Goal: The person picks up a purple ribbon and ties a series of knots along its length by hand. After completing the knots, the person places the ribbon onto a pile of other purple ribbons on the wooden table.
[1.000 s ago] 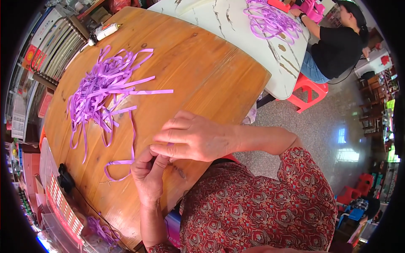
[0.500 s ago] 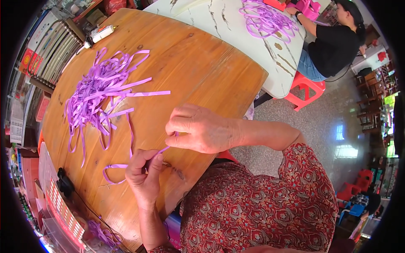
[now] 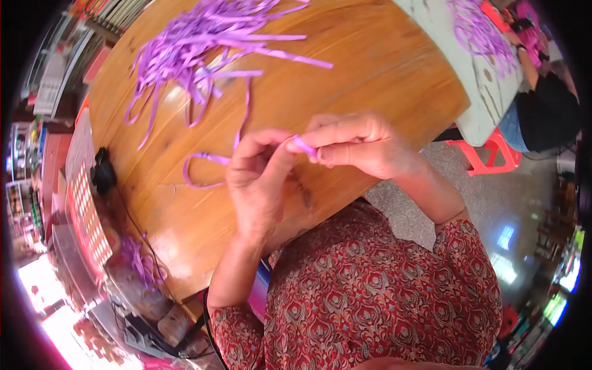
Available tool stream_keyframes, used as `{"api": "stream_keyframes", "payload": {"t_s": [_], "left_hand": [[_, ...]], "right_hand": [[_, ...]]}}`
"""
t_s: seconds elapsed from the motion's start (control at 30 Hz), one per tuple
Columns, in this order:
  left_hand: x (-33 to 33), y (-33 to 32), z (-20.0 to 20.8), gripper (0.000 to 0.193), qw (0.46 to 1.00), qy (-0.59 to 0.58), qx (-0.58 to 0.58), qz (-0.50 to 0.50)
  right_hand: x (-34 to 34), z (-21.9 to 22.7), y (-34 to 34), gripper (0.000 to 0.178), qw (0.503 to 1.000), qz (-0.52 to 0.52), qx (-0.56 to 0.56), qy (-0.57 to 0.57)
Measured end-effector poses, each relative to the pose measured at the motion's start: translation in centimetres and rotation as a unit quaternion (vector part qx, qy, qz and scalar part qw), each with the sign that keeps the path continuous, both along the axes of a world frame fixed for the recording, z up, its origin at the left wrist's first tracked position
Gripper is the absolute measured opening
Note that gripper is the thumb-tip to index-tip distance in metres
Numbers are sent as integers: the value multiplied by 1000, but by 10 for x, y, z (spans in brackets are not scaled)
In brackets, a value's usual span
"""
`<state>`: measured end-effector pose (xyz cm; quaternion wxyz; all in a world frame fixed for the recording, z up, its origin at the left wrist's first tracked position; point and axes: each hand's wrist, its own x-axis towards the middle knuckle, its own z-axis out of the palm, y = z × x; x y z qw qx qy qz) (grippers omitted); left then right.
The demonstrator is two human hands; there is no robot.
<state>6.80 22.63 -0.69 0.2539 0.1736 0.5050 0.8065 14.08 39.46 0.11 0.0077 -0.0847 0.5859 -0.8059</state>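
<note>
A narrow purple ribbon [image 3: 304,147] is stretched between my two hands above the near part of the wooden table. My left hand [image 3: 258,176] pinches it between thumb and fingers. My right hand [image 3: 357,148] grips the same piece with thumb and forefinger, close to the left fingertips. Beyond the left hand, a loop of purple ribbon [image 3: 203,185] lies on the tabletop and runs up toward the heap. The heap of tangled purple ribbons [image 3: 197,52] spreads over the far left of the table, with several loose ends pointing right.
The wooden table [image 3: 370,61] meets a white marbled table [image 3: 487,105] at the right, where a person in black [image 3: 546,111] sits by more purple ribbon [image 3: 475,31]. A red stool [image 3: 493,154] stands below. A black object with a cable [image 3: 103,171] sits at the left edge.
My view has shifted, so the table and heap appear higher and further right. My hands have come closer together, with the right hand now pinching the ribbon beside the left fingertips.
</note>
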Motion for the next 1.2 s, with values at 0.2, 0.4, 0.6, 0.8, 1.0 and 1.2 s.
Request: {"api": "stream_keyframes", "payload": {"t_s": [0.2, 0.4, 0.6, 0.8, 1.0, 1.2], "left_hand": [[8, 1, -4, 13, 993, 95, -37, 59], [10, -1, -1, 13, 989, 98, -90, 64], [7, -1, -9, 10, 973, 168, -123, 103], [3, -2, -9, 6, 983, 131, -86, 95], [4, -6, 2, 9, 999, -39, -11, 12], [4, -7, 0, 8, 996, 5, -88, 4]], "right_hand": [[-8, -5, -13, 26, 989, -124, 59, 56], [-10, -8, -19, 29, 900, -232, 321, 183], [-15, -7, -23, 29, 830, -273, 415, 255], [-12, -4, -26, 24, 918, -239, 290, 125], [-7, -5, -15, 22, 974, -146, 169, 34], [-6, -4, -12, 17, 912, -204, 330, 134]]}}
